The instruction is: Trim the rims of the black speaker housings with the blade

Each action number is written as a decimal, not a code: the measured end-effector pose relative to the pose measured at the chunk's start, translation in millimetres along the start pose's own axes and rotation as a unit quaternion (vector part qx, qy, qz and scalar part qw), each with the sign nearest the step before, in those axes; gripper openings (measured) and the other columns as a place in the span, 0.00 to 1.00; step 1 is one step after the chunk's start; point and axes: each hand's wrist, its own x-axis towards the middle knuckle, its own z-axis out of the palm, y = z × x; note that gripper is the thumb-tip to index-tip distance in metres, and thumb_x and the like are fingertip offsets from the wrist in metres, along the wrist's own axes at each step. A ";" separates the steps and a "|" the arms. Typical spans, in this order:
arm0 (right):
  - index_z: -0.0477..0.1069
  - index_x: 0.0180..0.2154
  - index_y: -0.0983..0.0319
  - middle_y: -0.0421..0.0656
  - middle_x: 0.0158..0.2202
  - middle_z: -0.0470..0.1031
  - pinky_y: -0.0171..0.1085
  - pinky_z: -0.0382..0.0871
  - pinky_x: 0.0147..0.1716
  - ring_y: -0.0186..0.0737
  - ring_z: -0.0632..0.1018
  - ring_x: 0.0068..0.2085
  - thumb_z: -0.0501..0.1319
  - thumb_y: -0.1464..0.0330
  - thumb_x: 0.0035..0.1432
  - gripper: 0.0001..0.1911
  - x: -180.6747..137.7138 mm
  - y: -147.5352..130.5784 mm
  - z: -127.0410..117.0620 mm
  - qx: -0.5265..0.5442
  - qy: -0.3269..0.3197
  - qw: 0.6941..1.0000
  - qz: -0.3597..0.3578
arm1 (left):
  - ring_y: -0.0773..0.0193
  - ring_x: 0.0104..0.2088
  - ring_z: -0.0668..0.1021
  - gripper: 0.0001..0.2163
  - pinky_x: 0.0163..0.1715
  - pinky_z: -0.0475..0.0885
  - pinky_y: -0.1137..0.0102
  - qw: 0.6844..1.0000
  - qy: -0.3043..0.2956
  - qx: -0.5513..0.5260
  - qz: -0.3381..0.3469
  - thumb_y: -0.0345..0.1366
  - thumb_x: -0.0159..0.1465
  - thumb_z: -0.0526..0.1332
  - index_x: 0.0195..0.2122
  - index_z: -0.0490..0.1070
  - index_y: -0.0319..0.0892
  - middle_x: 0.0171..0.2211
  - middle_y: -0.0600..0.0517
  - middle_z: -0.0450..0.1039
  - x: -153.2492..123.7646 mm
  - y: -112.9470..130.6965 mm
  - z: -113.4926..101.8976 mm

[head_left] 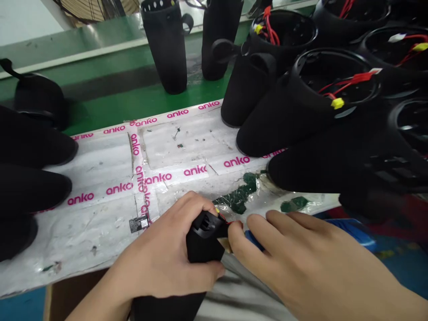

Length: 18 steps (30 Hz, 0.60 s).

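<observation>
My left hand [174, 249] is closed around a black cylindrical housing [205, 245], with fabric-like sides and a moulded plastic end facing up. Its lower body runs down below the hand, near the bottom edge. My right hand [301, 258] is closed at the housing's right side, its thumb and fingertips pinched together. A blue tool [253, 240] shows between those fingers, and a flat, pointed, tan-coloured tip [225, 244] touches or nearly touches the housing. Bits of red and yellow wiring show between the two hands. The fingers hide most of the tool.
Several similar black housings [274, 120] lie at the right, some with red wires and yellow connectors [337, 103] in their open ends. More lie at the left; two stand on the green surface [133, 100] behind. Pink-lettered tape covers the white board [100, 165]. A blue object [354, 232] lies behind my right hand.
</observation>
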 end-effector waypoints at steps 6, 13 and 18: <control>0.69 0.47 0.57 0.35 0.28 0.74 0.44 0.59 0.29 0.45 0.73 0.25 0.57 0.78 0.48 0.23 7.1 -0.3 11.1 -0.003 0.027 1.000 -0.008 | 0.59 0.46 0.76 0.22 0.46 0.74 0.63 1.000 -0.001 -0.004 0.010 0.26 0.54 0.70 0.47 0.67 0.52 0.46 0.58 0.70 -0.6 -3.2 -0.3; 0.69 0.46 0.56 0.37 0.27 0.71 0.43 0.57 0.26 0.44 0.71 0.23 0.57 0.76 0.55 0.17 4.6 -8.4 3.9 -0.033 -0.034 0.999 0.011 | 0.56 0.47 0.77 0.21 0.45 0.76 0.61 0.999 0.006 0.039 -0.011 0.28 0.54 0.69 0.46 0.67 0.50 0.48 0.55 0.70 1.8 0.4 5.8; 0.71 0.37 0.56 0.41 0.23 0.68 0.43 0.55 0.22 0.45 0.67 0.19 0.56 0.74 0.57 0.09 20.1 -11.8 -11.1 -0.079 -0.051 0.996 0.000 | 0.54 0.46 0.78 0.21 0.45 0.77 0.59 0.998 0.012 0.069 -0.007 0.28 0.55 0.68 0.47 0.67 0.51 0.47 0.54 0.70 1.3 5.4 9.0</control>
